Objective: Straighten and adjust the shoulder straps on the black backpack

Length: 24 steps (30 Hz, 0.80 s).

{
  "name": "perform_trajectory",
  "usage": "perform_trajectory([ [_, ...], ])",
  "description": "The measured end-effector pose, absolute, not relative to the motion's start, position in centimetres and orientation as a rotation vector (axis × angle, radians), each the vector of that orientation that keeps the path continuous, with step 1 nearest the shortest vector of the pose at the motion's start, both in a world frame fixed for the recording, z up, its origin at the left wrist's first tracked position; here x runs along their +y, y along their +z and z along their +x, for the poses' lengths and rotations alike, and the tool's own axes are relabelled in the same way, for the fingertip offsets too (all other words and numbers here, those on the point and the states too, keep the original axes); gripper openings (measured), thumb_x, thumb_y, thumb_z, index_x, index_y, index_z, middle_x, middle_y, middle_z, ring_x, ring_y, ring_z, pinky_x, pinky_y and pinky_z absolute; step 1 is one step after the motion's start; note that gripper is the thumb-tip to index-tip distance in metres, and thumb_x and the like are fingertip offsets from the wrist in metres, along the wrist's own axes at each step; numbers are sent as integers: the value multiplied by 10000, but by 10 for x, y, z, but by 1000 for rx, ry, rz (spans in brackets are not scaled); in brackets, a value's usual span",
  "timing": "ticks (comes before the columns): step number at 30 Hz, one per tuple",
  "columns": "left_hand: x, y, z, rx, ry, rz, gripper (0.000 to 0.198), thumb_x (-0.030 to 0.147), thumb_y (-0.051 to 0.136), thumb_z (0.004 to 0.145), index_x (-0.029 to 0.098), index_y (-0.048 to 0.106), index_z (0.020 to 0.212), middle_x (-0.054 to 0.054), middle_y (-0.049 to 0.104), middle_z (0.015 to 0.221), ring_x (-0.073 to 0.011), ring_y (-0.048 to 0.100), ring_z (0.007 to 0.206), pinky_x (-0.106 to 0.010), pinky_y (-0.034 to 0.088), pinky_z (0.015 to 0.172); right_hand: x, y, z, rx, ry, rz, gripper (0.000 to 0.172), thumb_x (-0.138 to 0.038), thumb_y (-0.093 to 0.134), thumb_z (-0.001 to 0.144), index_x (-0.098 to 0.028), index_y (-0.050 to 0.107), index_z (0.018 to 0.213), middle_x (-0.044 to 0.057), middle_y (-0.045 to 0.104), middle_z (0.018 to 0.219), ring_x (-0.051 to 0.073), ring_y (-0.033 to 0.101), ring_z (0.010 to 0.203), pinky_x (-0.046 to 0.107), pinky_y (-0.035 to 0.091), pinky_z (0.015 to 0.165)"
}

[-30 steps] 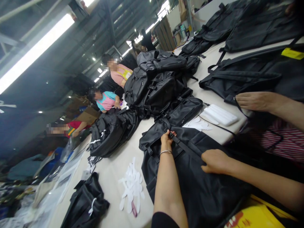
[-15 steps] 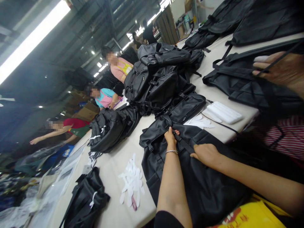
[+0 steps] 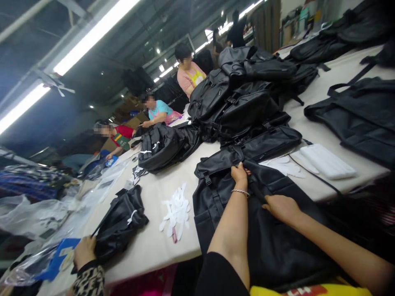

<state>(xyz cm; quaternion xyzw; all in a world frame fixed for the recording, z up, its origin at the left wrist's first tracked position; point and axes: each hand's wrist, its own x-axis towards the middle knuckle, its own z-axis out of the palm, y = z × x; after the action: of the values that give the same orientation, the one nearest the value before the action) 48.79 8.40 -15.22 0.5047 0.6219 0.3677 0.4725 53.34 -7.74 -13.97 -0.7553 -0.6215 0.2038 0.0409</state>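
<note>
A black backpack [image 3: 262, 242] lies flat on the beige table [image 3: 154, 242] right in front of me. My left hand [image 3: 240, 174], a thin bracelet on its wrist, grips the black strap [image 3: 256, 191] near the bag's top edge. My right hand [image 3: 281, 207] pinches the same strap a little lower and to the right. The strap runs taut between the two hands, across the bag's front.
A heap of black backpacks [image 3: 243, 94] fills the table's middle, with one more [image 3: 165, 144] left of it. White paper tags [image 3: 177, 209] and a white tray [image 3: 327, 160] lie nearby. A co-worker's hand [image 3: 84, 251] holds a small black bag [image 3: 119, 224] at lower left. Several people work along the far side.
The view has swung left and down. My right hand slid slightly right along the strap. The neighbour's hand at the right has left the view; a co-worker's hand now shows at lower left.
</note>
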Motion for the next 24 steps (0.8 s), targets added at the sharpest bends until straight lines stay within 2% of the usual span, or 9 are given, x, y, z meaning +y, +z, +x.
perform_trajectory([
  [3,71,-126,451,1554,945,1404,241,360,600,639,131,570,708,-155,628,806,-244,576,868,-334,426,805,-81,-139,535,-1959,540,-2296,243,-343,458,758,-145,589,809,130,641,778,281,605,763,354,437,598],
  [5,61,-115,410,1568,983,1492,220,343,603,635,165,582,763,-128,618,892,-234,535,959,-341,369,890,-85,-138,536,-1967,526,-2287,244,-339,445,766,-146,589,807,129,639,784,274,605,764,345,435,597],
  [11,34,-119,291,1694,1005,1945,221,214,464,724,197,589,907,-76,591,1010,-191,513,996,-363,356,930,-90,-118,529,-1928,447,-2353,282,-318,375,804,-123,575,847,140,621,777,247,604,713,332,432,588],
  [13,32,-126,279,1652,1010,2084,287,215,417,759,196,550,1013,-79,534,1129,-179,453,1089,-360,323,968,-81,-108,527,-1926,228,-2267,326,-320,327,823,-125,552,954,162,596,918,247,586,804,348,436,649],
  [14,32,-130,279,1617,1011,2162,323,225,400,774,199,510,1077,-79,487,1194,-175,402,1142,-362,295,991,-73,-106,526,-1950,105,-2164,349,-327,317,827,-130,528,1023,168,555,1039,257,546,919,362,426,718],
  [16,33,-135,286,1527,963,2316,391,254,400,785,210,422,1172,-75,400,1278,-174,301,1216,-375,232,1027,-53,-109,526,-2038,-66,-1912,410,-350,333,821,-141,446,1156,140,408,1253,259,358,1155,389,337,888],
  [18,36,-141,295,1473,857,2396,428,287,430,774,208,396,1193,-82,374,1296,-190,250,1241,-397,189,1040,-31,-123,528,-2122,-103,-1763,489,-376,356,808,-135,360,1234,110,306,1333,235,206,1241,413,213,982],
  [20,38,-148,302,1480,777,2382,434,316,457,758,203,418,1175,-93,383,1288,-214,239,1243,-421,159,1042,-14,-145,531,-2190,-47,-1737,533,-404,362,797,-124,334,1250,110,293,1340,219,200,1245,431,155,1002],
  [24,43,-155,304,1473,753,2252,430,333,513,723,223,459,1135,-81,386,1286,-233,231,1244,-449,135,1037,-3,-180,532,-2207,8,-1816,611,-474,352,774,-87,338,1247,137,272,1343,229,198,1246,434,142,1004],
])
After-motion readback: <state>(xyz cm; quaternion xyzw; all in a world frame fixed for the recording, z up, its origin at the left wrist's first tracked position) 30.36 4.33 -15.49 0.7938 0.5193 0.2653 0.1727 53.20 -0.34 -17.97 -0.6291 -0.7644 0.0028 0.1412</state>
